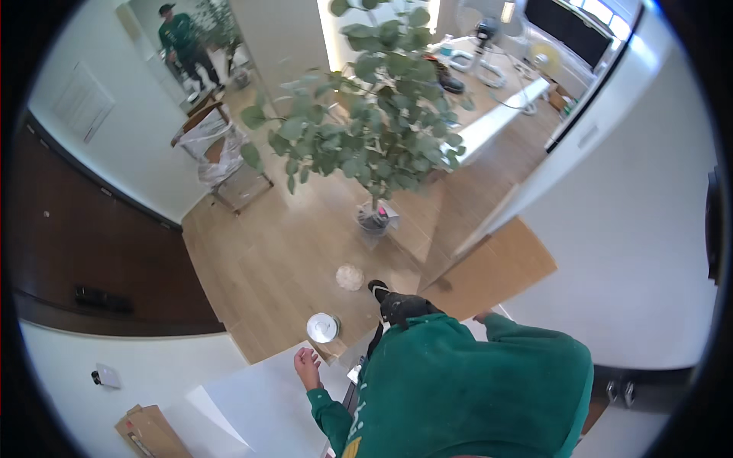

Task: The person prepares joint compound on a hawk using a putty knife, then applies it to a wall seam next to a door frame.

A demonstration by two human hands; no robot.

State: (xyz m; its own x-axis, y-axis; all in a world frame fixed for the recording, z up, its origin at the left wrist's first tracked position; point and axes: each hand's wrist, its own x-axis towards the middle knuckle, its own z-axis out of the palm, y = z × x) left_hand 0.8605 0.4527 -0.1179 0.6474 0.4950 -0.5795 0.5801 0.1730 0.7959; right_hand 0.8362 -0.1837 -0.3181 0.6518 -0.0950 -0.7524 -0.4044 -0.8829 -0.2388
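Observation:
My left hand [308, 368], fingers loosely bent and apart, holds nothing and is over the edge of a white board [252, 389]. Just beyond it on the floor stands a white round tub [323, 327], with a pale lumpy round object [350, 277] farther forward. My right hand [481, 317] shows only slightly beside my green sweatshirt, near a flat cardboard sheet [492, 271]; what it holds, if anything, is hidden. My dark shoe [376, 288] rests on the wooden floor.
A leafy plant [374, 122] stands ahead in a wrapped pot. A plastic-wrapped chair [221, 160], dark door [99, 244] and mirror [183, 53] reflecting a person are left. Beyond the doorway [580, 137] is a cluttered desk [496, 114]. Folded cardboard [149, 431] lies lower left.

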